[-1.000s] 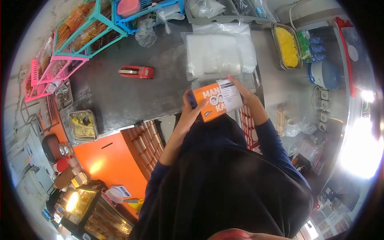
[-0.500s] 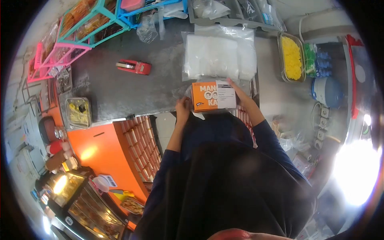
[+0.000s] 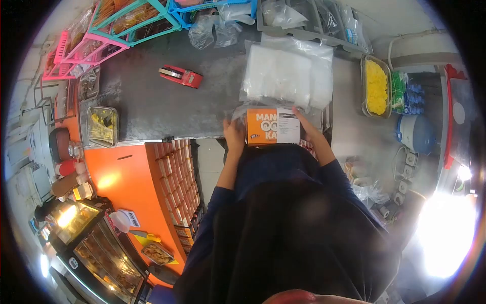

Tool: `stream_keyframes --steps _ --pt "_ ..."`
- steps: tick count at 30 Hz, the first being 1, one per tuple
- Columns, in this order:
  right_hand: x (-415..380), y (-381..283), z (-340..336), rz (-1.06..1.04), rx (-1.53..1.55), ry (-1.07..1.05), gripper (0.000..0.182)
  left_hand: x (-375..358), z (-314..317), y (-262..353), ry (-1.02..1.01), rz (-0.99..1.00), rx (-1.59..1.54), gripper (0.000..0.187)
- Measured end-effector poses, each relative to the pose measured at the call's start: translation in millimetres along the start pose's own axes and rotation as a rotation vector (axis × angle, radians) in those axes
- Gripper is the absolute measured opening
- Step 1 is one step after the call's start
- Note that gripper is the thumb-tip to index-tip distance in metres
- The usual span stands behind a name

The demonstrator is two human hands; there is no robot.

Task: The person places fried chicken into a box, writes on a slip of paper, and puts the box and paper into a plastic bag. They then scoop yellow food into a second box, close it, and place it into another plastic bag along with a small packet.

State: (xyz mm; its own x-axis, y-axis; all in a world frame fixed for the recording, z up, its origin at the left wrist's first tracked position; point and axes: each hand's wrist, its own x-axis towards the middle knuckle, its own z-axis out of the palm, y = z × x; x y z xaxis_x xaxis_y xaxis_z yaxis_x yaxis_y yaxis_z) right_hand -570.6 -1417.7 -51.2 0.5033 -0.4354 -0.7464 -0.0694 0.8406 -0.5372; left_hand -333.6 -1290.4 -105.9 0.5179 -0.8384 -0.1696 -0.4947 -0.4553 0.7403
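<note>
An orange food box with white lettering and a white printed label sits at the counter's near edge, close to my body. Clear plastic bag film shows around its upper left edge. My right hand grips the box's right side, thumb near the label's top corner. At the box's left, my left hand has its fingers bent at the clear film; the fingertips are partly blurred. Just beyond the box lies a stack of clear plastic bags.
A red tape dispenser stands on the dark counter. Trays of yellow food and wrapped pieces sit at either side. Coloured baskets and a grey organizer line the back. A lit display case is at lower left.
The view has shifted, so the counter items appear farther right. My left hand's fingers have moved up along the box's left side; my right hand keeps its hold on the box.
</note>
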Motion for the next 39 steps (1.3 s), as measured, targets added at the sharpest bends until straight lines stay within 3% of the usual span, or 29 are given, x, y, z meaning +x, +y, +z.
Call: stream_keyframes --steps 6,10,12,15,18,19,20,21,24,26,27,29,30,31,32,33,35,39 --pt "16 6 0 -0.025 0.125 0.015 0.08 -31 -9 -4 -0.099 -0.006 0.408 0.036" --pt "28 18 0 -0.036 0.081 0.08 0.083 -29 -28 8 -0.106 0.107 0.213 0.047" --pt "32 22 9 -0.148 -0.104 0.19 0.085 -27 -40 19 -0.071 0.154 0.09 0.049" --pt "8 8 32 -0.16 -0.291 0.27 0.082 -18 -49 14 0.047 0.36 0.028 0.056" --pt "34 15 13 -0.307 -0.678 0.286 0.071 3 -50 -2 -0.01 0.253 -0.129 0.044" --pt "34 18 11 -0.31 -0.675 0.296 0.071 10 -51 5 -0.038 -0.064 -0.527 0.036" --pt "23 8 28 -0.451 -0.817 0.348 0.062 17 -51 10 -0.065 -0.394 -0.916 0.032" --pt "17 2 37 -0.595 -0.958 0.398 0.054 28 -48 9 -0.069 -0.389 -0.918 0.032" --pt "20 -3 32 -0.61 -0.805 0.248 0.043 43 -35 2 -0.167 -0.366 -0.856 0.047" --pt "18 -7 25 -0.536 -0.853 0.237 0.045 40 -15 2 -0.152 -0.106 -0.241 0.054" --pt "17 -8 23 -0.455 -0.897 0.226 0.046 34 -8 -1 -0.152 -0.102 -0.243 0.054" --pt "15 -5 23 -0.446 -0.842 0.206 0.044 13 -2 -7 0.074 0.105 0.04 0.052" --pt "17 -4 20 -0.433 -0.789 0.183 0.042 11 -7 -7 0.074 0.112 0.037 0.052" --pt "19 -2 17 -0.433 -0.789 0.186 0.042 9 -15 -10 -0.052 0.083 0.051 0.051" --pt "24 1 11 -0.5 -0.87 0.174 0.041 7 -21 -9 -0.178 0.051 0.065 0.051" --pt "29 7 6 -0.566 -0.948 0.158 0.04 5 -31 5 -0.178 0.046 0.066 0.051" --pt "37 15 -1 -0.542 -0.88 0.179 0.039 3 -49 25 -0.327 -0.028 -0.115 0.048" --pt "38 13 3 -0.583 -0.861 0.293 0.037 16 -35 10 -0.202 -0.059 -0.221 0.047"
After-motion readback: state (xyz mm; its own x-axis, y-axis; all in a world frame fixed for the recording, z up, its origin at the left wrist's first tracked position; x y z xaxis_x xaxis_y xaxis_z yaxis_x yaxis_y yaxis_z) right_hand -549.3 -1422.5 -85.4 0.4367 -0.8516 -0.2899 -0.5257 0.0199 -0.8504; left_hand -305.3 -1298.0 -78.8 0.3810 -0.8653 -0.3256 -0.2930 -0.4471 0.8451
